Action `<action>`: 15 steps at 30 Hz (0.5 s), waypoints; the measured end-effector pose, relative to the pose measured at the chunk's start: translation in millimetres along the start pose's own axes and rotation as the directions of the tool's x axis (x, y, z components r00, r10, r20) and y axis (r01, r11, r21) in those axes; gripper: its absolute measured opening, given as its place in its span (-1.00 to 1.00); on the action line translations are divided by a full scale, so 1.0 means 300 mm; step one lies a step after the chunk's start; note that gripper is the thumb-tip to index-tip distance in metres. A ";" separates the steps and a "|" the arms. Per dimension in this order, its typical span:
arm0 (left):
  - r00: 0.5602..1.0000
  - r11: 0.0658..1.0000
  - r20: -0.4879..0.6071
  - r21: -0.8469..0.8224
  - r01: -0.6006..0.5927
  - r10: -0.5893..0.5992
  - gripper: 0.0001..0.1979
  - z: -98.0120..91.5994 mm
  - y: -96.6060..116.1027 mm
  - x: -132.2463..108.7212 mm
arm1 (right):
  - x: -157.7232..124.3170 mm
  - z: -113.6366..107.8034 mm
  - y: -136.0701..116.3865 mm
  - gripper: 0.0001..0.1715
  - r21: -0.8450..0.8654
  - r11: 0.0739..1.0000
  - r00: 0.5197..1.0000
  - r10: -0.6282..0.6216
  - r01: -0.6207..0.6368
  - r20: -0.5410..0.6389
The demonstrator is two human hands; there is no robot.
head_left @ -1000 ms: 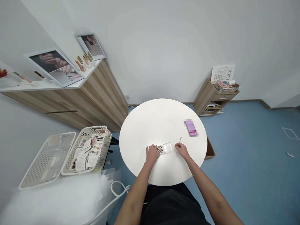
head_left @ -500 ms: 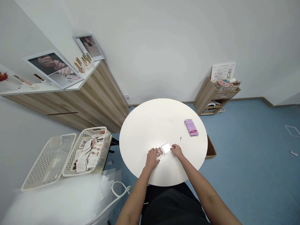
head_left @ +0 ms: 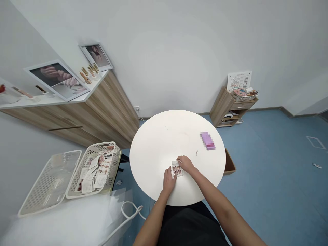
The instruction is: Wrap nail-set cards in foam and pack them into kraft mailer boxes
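Observation:
A small clear case of press-on nails (head_left: 177,169) stands near the front middle of the round white table (head_left: 153,143). Rows of dark red and pinkish nails show through it. My left hand (head_left: 169,181) grips its left and front edge, thumb at the near side. Over the far right corner, my right hand (head_left: 186,164) has its fingers bent round the edge. Whether the lid is fully down I cannot tell, as the fingers cover part of the rim.
A blurred purple item (head_left: 207,140) lies at the table's right, with a small dark bit (head_left: 196,152) nearer. White baskets stand at left, one holding nail packs (head_left: 92,171), the other (head_left: 51,181) with clear plastic inside. A brown box (head_left: 230,162) sits below the table's right edge.
The case lay open with its lid out to the right; now the lid is no longer spread out there. My right hand has moved left, and the case has turned more upright in view.

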State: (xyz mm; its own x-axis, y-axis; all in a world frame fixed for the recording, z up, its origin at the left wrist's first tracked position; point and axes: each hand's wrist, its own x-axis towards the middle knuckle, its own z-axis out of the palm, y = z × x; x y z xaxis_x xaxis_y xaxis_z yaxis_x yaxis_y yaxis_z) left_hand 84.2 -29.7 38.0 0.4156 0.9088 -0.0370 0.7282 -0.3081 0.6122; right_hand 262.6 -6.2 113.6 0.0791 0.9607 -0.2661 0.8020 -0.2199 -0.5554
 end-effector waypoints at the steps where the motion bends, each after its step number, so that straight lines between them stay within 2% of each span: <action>1: 0.999 1.000 -0.037 -0.020 -0.017 0.016 -0.43 -0.006 -0.010 0.000 | -0.017 0.008 0.004 -0.65 -0.010 0.999 0.999 -0.038 0.038 0.011; 3: 0.992 0.996 -0.092 -0.014 -0.086 0.084 -0.39 -0.022 -0.024 0.000 | -0.054 0.033 0.017 -0.63 -0.017 0.995 0.995 -0.102 0.103 0.020; 5: 0.980 0.984 -0.095 0.026 -0.174 0.176 -0.39 -0.037 -0.031 -0.003 | -0.089 0.064 0.034 -0.61 -0.014 0.988 0.988 -0.155 0.155 0.004; 10: 0.930 0.920 0.007 0.149 -0.364 0.367 -0.34 -0.032 -0.027 -0.039 | -0.153 0.148 0.080 -0.49 -0.047 0.958 0.953 -0.286 0.283 -0.097; 15: 0.910 0.870 0.107 0.265 -0.415 0.401 -0.28 0.002 -0.038 -0.095 | -0.189 0.236 0.142 -0.46 -0.207 0.904 0.903 -0.405 0.373 -0.143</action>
State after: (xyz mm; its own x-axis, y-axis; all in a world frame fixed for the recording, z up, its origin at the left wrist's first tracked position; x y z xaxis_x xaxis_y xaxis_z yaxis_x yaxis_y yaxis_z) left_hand 64.5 -52.4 31.5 0.7287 0.6728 0.1273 0.6056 -0.7200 0.3388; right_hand 250.4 -82.0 49.3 -0.1686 0.9809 0.0974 0.8775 0.1944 -0.4384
